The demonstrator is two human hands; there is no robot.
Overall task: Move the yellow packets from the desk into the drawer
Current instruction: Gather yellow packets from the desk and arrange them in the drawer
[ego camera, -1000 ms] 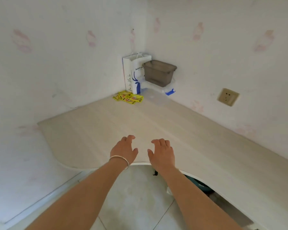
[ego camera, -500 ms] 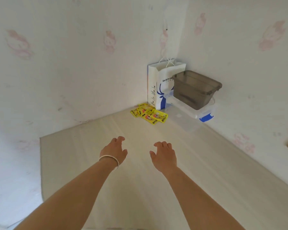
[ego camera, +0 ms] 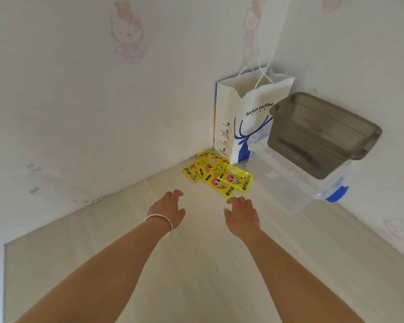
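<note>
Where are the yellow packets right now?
In the head view, the yellow packets lie piled in the desk's far corner, against the white paper bag, just beyond both hands.

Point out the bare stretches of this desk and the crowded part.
Bare: the desk around both forearms, from the left wall to the right wall, up to the left hand and right hand. Crowded: the far corner, with yellow packets, Luckin Coffee bag and stacked plastic bins.

Overlapping yellow packets [ego camera: 218, 174]; count unclear
</note>
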